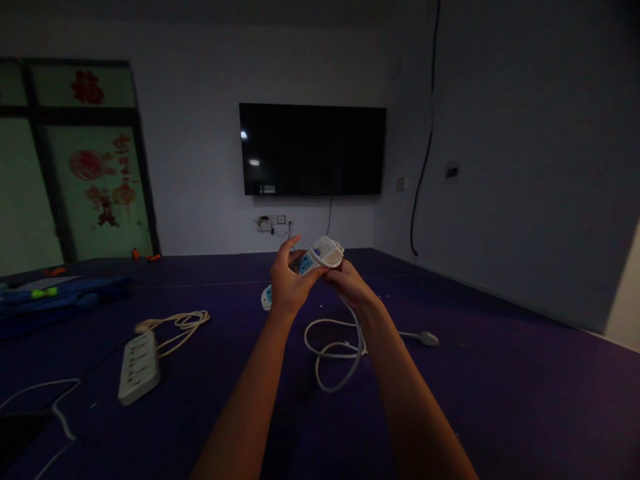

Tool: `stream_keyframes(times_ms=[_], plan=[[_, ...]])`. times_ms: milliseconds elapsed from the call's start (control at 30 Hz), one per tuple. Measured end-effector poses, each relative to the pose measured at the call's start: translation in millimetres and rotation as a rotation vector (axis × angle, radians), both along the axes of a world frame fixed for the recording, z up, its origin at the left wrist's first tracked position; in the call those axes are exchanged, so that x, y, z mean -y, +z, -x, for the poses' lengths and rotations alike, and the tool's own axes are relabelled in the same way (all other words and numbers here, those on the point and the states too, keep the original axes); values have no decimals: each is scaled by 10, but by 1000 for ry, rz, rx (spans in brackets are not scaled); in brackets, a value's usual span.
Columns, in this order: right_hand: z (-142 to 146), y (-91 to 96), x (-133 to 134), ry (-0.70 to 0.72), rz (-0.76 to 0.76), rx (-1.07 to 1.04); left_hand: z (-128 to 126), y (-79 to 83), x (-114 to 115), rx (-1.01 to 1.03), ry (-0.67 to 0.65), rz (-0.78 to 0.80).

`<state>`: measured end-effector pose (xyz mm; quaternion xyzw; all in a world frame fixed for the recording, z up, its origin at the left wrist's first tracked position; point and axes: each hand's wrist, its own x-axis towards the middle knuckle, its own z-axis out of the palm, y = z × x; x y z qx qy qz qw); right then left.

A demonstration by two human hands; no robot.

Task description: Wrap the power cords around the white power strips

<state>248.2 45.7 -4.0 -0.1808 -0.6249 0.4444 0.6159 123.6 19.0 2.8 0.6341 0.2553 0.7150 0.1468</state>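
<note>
Both my hands are raised in front of me, gripping a white power strip with a blue label (323, 255). My left hand (287, 283) wraps its lower part, forefinger lifted. My right hand (350, 283) is closed under the strip's upper end. The strip's white cable (334, 350) hangs down from my hands, loops on the purple floor and ends in a plug (428, 339) to the right.
A second white power strip (139, 367) with a beige coiled cable (183, 323) lies on the floor at left. Another thin cable (55, 400) trails at far left. A dark wall-mounted television (313, 148) hangs ahead, with wall sockets (273, 221) below it. Blue items (60, 297) sit at left.
</note>
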Motion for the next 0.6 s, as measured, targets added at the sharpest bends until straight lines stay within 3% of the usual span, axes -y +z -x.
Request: stream_keyframes(times_ms=[200,467,600], plan=[[-37,10,60,86,-3,4,41,21,12,-78,-8,-47],[-12,57,95,-160,-50,26,59,53,48,-150,42,-38],[55,115,193,-182,-110,25,161,141,141,-175,-59,35]])
